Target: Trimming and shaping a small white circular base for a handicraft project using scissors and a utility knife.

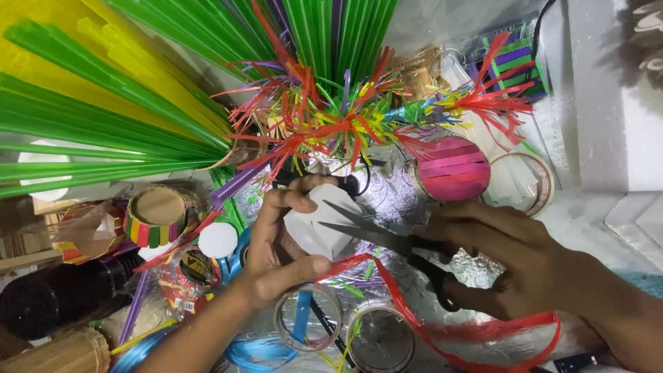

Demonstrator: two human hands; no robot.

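I am watching my left hand [280, 249] pinching a small white piece of paper [319, 222] near the middle of the scene, thumb curling over its far edge and fingers closing under its near edge, so the hand is wrapping fairly tight around it. My right hand [511, 266] is gripping the black handles of a pair of scissors [387, 238], fingers threading through the loops; the blades are standing partly open, their tips lying across the white paper. A red plastic ribbon [442, 331] is running from just under my left thumb toward the near right, passing beneath the scissors. Behind the paper, a bristling bunch of cut coloured straws [324, 117] is spreading out, with long green straws [103, 131] fanning to the far left. A pink striped round lid [452, 168] is sitting to the right of the bunch, and two clear tape rolls [345, 331] are lying near my wrist on the foil-covered surface [394, 197].
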